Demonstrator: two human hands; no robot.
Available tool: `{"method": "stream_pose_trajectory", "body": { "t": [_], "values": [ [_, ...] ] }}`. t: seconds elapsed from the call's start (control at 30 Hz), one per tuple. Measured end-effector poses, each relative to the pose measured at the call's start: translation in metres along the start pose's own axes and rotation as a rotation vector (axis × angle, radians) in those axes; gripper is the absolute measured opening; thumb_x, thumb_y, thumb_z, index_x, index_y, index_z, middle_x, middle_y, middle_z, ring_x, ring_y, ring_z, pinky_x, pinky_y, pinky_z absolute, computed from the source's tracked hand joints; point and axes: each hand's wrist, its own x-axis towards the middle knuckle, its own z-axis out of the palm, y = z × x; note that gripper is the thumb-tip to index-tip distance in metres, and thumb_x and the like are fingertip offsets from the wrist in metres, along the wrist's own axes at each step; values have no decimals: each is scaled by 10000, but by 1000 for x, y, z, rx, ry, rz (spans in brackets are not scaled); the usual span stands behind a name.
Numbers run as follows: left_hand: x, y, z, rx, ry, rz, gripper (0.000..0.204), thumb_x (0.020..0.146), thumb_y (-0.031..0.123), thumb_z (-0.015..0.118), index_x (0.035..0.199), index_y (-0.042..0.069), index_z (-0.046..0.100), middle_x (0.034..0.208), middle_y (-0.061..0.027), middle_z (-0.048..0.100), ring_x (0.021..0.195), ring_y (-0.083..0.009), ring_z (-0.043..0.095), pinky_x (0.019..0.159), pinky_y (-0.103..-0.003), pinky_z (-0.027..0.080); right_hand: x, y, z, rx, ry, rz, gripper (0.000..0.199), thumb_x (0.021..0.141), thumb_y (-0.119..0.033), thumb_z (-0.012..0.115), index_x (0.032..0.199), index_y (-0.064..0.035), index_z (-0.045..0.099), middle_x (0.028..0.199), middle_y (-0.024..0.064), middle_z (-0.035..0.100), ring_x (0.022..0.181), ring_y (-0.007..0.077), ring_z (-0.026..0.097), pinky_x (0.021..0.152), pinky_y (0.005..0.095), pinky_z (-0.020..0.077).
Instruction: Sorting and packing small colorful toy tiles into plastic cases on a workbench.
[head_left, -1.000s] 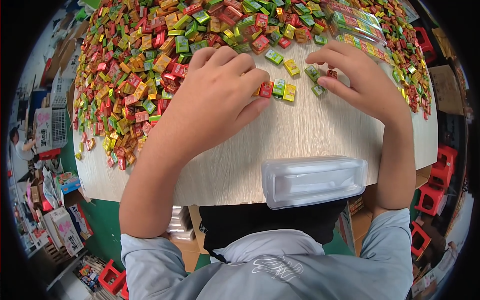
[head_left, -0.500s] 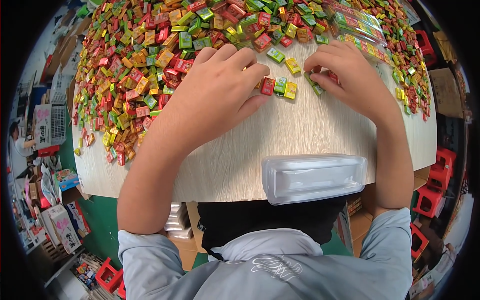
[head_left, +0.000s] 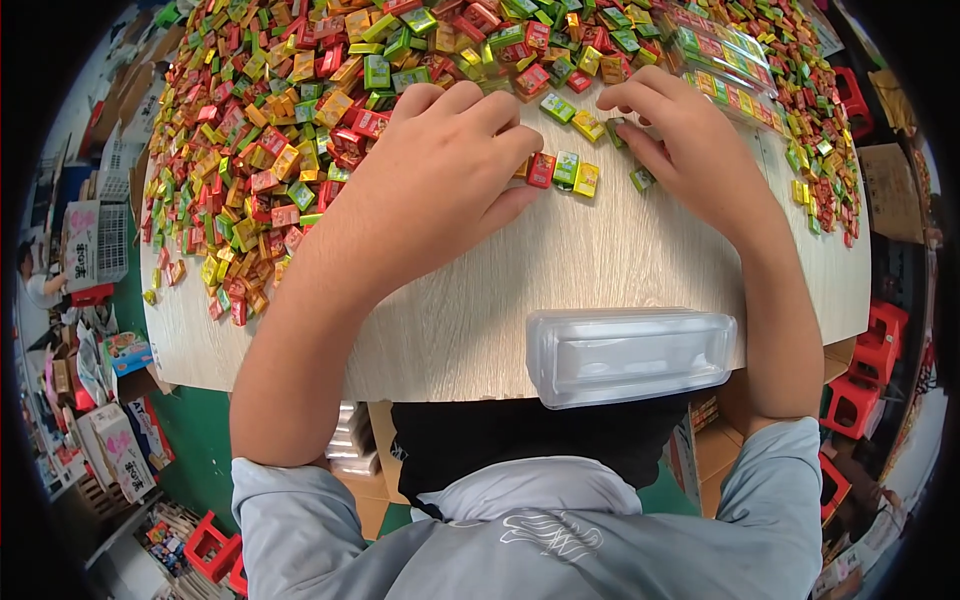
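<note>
Small wrapped boxes in red, green, yellow and orange are heaped on a pale wooden table. Curled at the left end of a short row is my left hand (head_left: 455, 155); an orange box (head_left: 522, 169) shows partly between its thumb and fingers. The row continues with a red box (head_left: 541, 170), a green box (head_left: 566, 169) and a yellow box (head_left: 587, 181). To its right, my right hand (head_left: 685, 140) has thumb and fingers bent around a small dark green box (head_left: 614, 133). Another green box (head_left: 642, 179) lies below that hand, and a loose yellow box (head_left: 588, 125) beyond the row.
A stack of clear plastic trays (head_left: 635, 355) stands at the table's near edge. Clear packs filled with boxes (head_left: 725, 60) lie at the back right. The big heap (head_left: 270, 130) spreads across the left and back. Red stools (head_left: 860, 400) stand right of the table.
My right hand has lifted slightly away from me, its fingers less curled, and a green box has moved up with it. My left hand has barely moved.
</note>
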Motion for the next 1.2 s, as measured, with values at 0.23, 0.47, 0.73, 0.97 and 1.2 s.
{"method": "stream_pose_trajectory", "body": {
  "t": [0.23, 0.47, 0.73, 0.97, 1.2],
  "values": [
    [0, 1, 1, -1, -4, 12, 314, 949, 279, 745, 1186, 78, 702, 1111, -78, 634, 1100, -275, 604, 1010, -426, 447, 2, -7, 8, 80, 10, 75, 266, 972, 36, 651, 1219, -57, 680, 1150, 105, 662, 983, 301, 688, 835, 378, 553],
    [-1, 2, 0, -25, -51, 7, 331, 929, 272, 760, 1194, 83, 702, 1128, -81, 642, 1106, -282, 607, 1004, -425, 454, -1, -8, -1, 136, -115, 33, 275, 944, 35, 678, 1205, -52, 686, 1246, 100, 631, 1075, 312, 667, 886, 392, 548],
    [0, 5, 1, 18, 27, 4, 347, 923, 271, 762, 1213, 97, 689, 1153, -72, 643, 1136, -269, 604, 1050, -439, 432, -7, -8, -20, 144, -207, -4, 192, 927, 11, 714, 1102, -22, 642, 1219, 98, 632, 1034, 303, 656, 868, 391, 544],
    [-1, 5, 4, 21, -47, 4, 369, 927, 281, 753, 1240, 101, 676, 1164, -68, 649, 1134, -265, 611, 1062, -443, 423, -8, -6, -27, 191, -336, -2, 189, 898, 21, 728, 1055, -23, 633, 1152, 104, 638, 1058, 314, 637, 906, 392, 529],
    [-1, 6, 3, 14, -68, 2, 379, 935, 283, 744, 1262, 103, 677, 1163, -75, 651, 1144, -272, 618, 1061, -445, 424, -10, -4, -31, 227, -362, -27, 200, 869, 13, 749, 1030, -33, 639, 1121, 105, 643, 1065, 314, 634, 922, 398, 522]
  ]
}}
